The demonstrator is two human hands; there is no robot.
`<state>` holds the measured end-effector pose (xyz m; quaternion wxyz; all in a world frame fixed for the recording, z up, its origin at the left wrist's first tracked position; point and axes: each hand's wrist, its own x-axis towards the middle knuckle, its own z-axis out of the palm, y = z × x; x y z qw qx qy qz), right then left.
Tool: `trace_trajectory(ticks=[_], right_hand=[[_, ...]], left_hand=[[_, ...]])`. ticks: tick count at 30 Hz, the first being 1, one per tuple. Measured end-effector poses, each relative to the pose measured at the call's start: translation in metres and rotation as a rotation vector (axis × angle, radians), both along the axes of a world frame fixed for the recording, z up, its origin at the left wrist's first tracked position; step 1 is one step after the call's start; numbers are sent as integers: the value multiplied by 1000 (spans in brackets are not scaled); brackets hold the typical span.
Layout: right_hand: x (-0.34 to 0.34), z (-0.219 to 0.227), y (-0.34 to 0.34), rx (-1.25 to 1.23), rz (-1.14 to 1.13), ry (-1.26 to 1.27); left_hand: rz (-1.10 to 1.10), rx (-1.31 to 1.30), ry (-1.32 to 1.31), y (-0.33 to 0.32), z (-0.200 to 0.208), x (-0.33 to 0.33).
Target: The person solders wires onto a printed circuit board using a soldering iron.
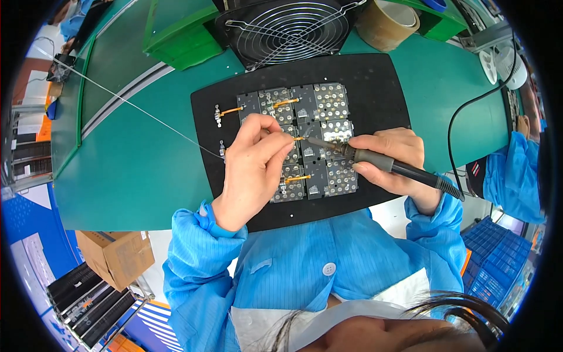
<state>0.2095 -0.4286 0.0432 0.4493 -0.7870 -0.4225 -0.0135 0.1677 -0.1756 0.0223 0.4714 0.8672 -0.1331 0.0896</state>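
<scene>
My right hand (392, 159) grips a soldering iron (375, 158) like a pen, its metal tip touching the middle of a panel of small circuit boards (319, 111) on a black mat (375, 82). My left hand (252, 167) rests on the panel's left part with thumb and forefinger pinched on a thin solder wire (129, 105) that runs away to the upper left. The wire's end meets the iron's tip near an orange jumper lead (298, 178). Both sleeves are blue.
A black wire-guard fan (287, 26) stands behind the mat on the green bench (141, 170). A roll of brown tape (387, 23) sits at the back right, green trays (182, 35) at the back left. The iron's black cable (463, 117) loops right. Another person's blue sleeve (516, 176) is at the right edge.
</scene>
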Motion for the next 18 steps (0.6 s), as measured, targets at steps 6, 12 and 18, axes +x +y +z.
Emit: trace_trajectory(ticks=[6,12,18], right_hand=[[-1,2,-1,-23,-8,17],[0,3,-1,-32,-15,13],[1,0,-2,-7,-4,17]], left_hand=[[52,27,45,1,-1,1],[59,59,67,0,-6,5],[57,87,68,-3,-4,8]])
